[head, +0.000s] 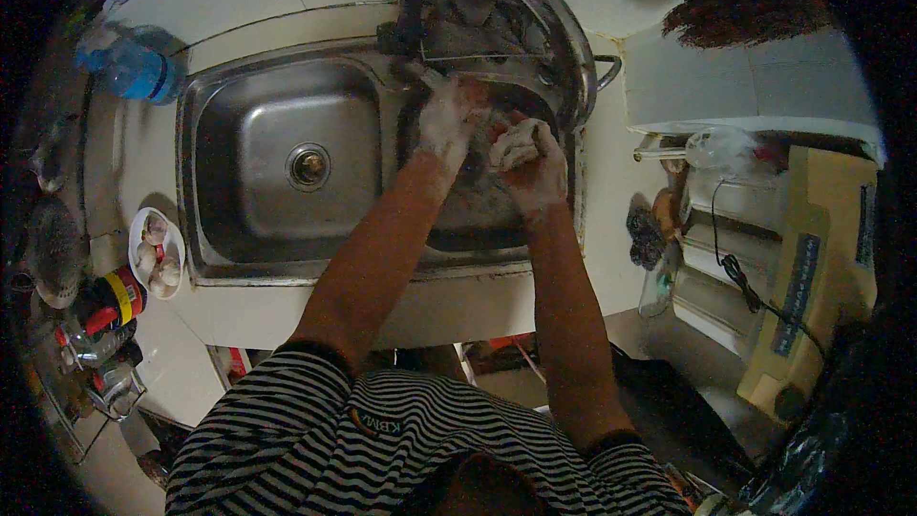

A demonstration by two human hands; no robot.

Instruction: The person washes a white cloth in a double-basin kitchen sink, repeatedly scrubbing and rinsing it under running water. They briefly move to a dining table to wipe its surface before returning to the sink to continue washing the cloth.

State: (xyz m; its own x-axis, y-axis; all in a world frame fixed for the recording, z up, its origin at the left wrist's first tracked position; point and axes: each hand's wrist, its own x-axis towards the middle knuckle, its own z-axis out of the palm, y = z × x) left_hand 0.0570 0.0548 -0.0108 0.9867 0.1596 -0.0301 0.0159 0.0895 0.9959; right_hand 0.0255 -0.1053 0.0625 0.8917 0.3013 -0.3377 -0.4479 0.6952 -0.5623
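Note:
Both of my hands are over the right bowl (480,218) of a steel double sink. My right hand (548,175) grips a crumpled pale cloth (519,145). Just to its left, my left hand (443,118) is blurred by motion, with a whitish film, perhaps water or suds, over it. Its fingers are too smeared to show whether they hold anything. To the left lies the sink's other bowl (243,208), with a round drain (309,166) in its floor.
Behind the right bowl leans a large round metal vessel (573,21) with a loop handle. Left of the sink are a blue plastic bottle (136,72), a white dish (180,269) of garlic bulbs (166,274) and jars (100,340). At right stand a yellowish box (820,208) and a cable (738,279).

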